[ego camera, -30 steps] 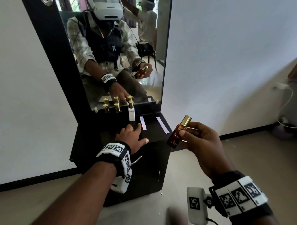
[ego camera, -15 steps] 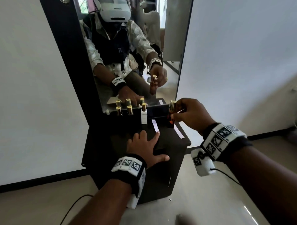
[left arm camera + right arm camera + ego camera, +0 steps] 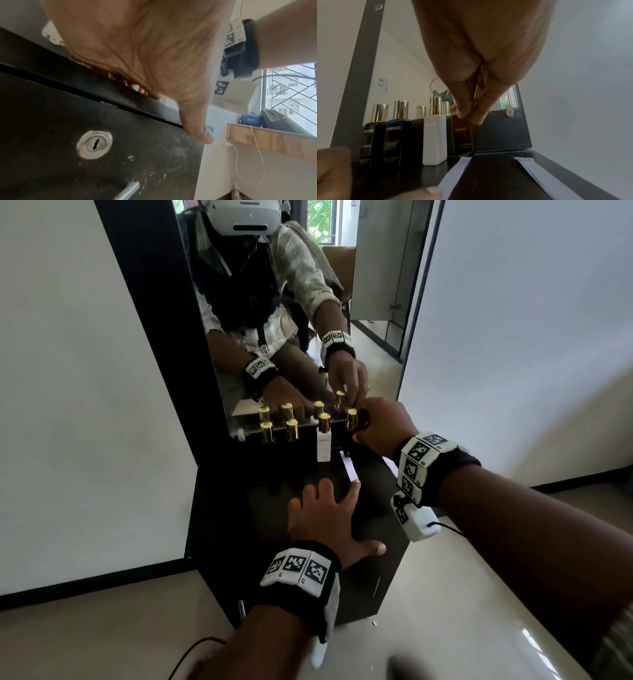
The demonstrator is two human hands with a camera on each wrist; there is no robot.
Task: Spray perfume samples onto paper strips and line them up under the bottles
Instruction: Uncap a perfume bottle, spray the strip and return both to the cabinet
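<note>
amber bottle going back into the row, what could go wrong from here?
1. The right hand pinches the amber bottle close beside the white bottle; a sideways nudge could tip the white one.
2. The amber bottle's base sits at the end of the paper strip; it could land on the strip or push it askew.
3. The left hand touches that strip's near end, so moving it might drag the strip.

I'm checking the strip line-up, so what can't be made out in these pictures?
- Amber bottle base: right wrist view is too dark to show whether it has landed.
- Second paper strip: head view, mostly behind the right hand.
- Left hand fingertips: left wrist view, hidden by the palm.
</note>
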